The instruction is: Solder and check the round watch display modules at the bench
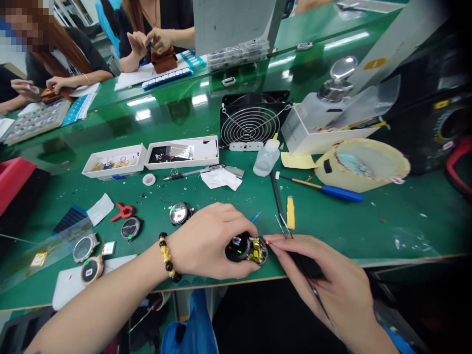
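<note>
Where it opens, the watch (244,249) glints yellow-gold.

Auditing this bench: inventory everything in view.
Watch assembly: 1, black-gold, front centre
Tweezers: 1, dark, front right
Other watch units: 4, dark/metallic, left
Clamp: 1, red, left
Trays: 2, white, mid-left
Fan: 1, black, centre back
Squeeze bottle: 1, translucent, centre
Screwdriver: 1, blue-handled, right
Bowl: 1, cream, right
Bench: 1, green, underneath
Co-workers: at least 2, dark-clothed, top left
Other clutter: uncounted, mixed, scattered
Bracelet: 1, black-gold, left wrist
Left hand: 1, holding watch assembly
Right hand: 1, holding tweezers
</note>
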### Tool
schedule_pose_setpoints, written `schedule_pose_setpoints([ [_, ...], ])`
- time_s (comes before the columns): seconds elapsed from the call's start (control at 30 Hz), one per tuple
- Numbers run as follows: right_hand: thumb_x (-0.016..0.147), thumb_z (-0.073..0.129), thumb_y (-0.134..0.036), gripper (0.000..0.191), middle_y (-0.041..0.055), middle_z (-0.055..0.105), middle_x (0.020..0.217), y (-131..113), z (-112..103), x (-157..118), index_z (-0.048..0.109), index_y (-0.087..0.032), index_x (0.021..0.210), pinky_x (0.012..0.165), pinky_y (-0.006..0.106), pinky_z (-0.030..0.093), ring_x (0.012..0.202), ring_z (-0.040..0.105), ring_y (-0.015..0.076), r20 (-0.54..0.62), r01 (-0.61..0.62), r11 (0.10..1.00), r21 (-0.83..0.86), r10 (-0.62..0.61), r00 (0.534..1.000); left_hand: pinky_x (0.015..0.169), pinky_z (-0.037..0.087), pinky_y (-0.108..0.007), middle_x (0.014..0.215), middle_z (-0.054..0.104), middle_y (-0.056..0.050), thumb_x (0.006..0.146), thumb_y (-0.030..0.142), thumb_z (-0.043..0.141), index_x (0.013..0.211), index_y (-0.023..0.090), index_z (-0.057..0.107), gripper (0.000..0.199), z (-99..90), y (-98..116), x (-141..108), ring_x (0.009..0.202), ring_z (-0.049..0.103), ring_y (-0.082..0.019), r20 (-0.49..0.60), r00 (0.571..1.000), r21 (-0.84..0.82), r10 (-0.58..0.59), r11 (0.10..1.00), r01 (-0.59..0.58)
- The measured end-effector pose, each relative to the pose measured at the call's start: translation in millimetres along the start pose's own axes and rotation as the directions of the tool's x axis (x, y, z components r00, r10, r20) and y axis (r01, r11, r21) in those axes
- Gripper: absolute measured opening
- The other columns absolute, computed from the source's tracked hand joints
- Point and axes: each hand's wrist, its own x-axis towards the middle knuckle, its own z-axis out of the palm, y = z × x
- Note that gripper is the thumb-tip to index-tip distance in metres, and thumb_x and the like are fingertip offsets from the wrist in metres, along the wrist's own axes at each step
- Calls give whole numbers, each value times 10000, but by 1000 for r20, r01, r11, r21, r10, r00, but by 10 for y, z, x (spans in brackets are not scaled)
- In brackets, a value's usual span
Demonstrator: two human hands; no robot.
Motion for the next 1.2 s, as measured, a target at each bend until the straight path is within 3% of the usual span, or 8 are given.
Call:
schedule_pose_setpoints([
  [0.3, 980, 643, -47, 240, -3, 763, 1080, -18, -9, 18, 681, -239, 1118, 900, 212, 547, 979, 732, 114, 11, 9, 1000, -4, -9, 1000, 942, 481, -356, 1017, 747, -26, 839, 400, 794, 1088, 185, 676, 350, -1, -1, -7, 983, 682, -223, 1, 1000, -5, 0, 1000, 0],
  [0.67, 975, 665, -81, 239, 8, 774, 1063, -31, -10, 7, 679, -266, 1126, 829, 299, 590, 939, 751, 179, 15, -7, 1000, -15, 7, 1000, 935, 485, -362, 1002, 750, -33, 847, 398, 781, 1073, 194, 668, 325, -11, 10, 6, 963, 683, -229, 3, 1000, -2, -6, 1000, 6],
  [1.0, 978, 679, -86, 229, 6, 752, 1054, -10, 14, -4, 679, -253, 1135, 858, 283, 552, 941, 723, 154, -3, -2, 1000, -14, 2, 1000, 887, 486, -366, 1064, 721, -60, 894, 401, 734, 1120, 174, 657, 329, 11, -5, -2, 987, 653, -232, 27, 999, 124, 42, 991, -45],
  [1.1, 985, 672, -98, 222, 10, 748, 1057, -1, 17, -1, 678, -255, 1142, 854, 291, 549, 938, 723, 161, -10, 2, 1000, -20, -2, 1000, 901, 495, -377, 1108, 714, -82, 918, 500, 729, 1157, 176, 656, 409, 6, -27, -11, 1019, 649, -249, 28, 998, 147, 53, 988, -56],
  [1.2, 990, 665, -108, 213, 13, 745, 1052, -4, 13, 10, 673, -259, 1140, 833, 294, 550, 928, 725, 169, -15, -1, 999, -34, 1, 1000, 946, 507, -402, 1186, 698, -109, 872, 629, 749, 1270, 174, 625, 617, -26, -44, -31, 1079, 633, -278, 31, 999, 158, 39, 987, -44],
])
